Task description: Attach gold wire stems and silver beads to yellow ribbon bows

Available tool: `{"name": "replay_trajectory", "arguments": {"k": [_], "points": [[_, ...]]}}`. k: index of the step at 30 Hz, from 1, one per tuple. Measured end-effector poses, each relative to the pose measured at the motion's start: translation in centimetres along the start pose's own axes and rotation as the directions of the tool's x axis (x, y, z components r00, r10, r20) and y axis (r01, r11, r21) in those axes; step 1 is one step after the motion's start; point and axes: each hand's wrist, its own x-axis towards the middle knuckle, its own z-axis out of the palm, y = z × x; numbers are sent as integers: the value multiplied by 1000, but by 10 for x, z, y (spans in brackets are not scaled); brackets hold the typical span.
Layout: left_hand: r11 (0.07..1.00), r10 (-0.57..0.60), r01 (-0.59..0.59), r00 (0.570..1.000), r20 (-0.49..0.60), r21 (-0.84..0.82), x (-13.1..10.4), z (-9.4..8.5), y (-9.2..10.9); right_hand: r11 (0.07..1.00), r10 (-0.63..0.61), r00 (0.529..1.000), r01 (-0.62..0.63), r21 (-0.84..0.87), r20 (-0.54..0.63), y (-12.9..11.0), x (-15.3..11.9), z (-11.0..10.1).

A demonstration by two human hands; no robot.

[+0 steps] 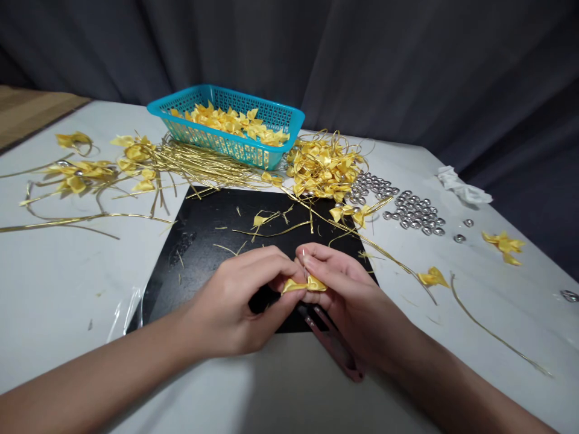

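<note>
Over the black mat (pixel 203 241), both hands meet at a small yellow ribbon bow (pixel 296 286). My left hand (pixel 246 295) is closed, pinching the bow's left end between thumb and fingers. In my right hand (pixel 346 277), the thumb and forefinger are pressed on a thin shiny strand (pixel 304 258) that stands upright from the bow's middle; whether it is a needle or cord I cannot tell. The bow's right end rests against the right fingers. Beneath the right hand lies a tool with a maroon handle (pixel 337 346), its front partly hidden.
A blue basket (pixel 156 107) of yellow bows stands at the back. Gold cords (pixel 203 160) lie before it, beside a heap of corded bows (pixel 323 166). Silver beads (pixel 416 211) and crumpled white tissue (pixel 464 187) are at right. Bows and cords (pixel 76 175) lie at left.
</note>
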Motion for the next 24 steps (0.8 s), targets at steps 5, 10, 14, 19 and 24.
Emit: {"name": "replay_trajectory", "arguments": {"k": [5,10,14,19,24], "points": [[1000,-1,0,1000,31,23,-1,0,-2,1000,20,1000,-20,-6,-6,0,-1,-1],[999,6,-8,999,51,38,-1,0,-4,999,25,1000,-25,30,-17,0,1,-2],[999,-17,16,999,45,33,2,0,-2,999,-9,1000,9,-41,-10,-2,5,-5],[977,-210,207,977,-39,-54,6,-1,-1,850,-269,962,264,-455,56,-9,5,-10],[930,-333,321,942,-42,-180,6,-1,-3,450,-486,853,431,-782,191,-6,4,-13]]}}
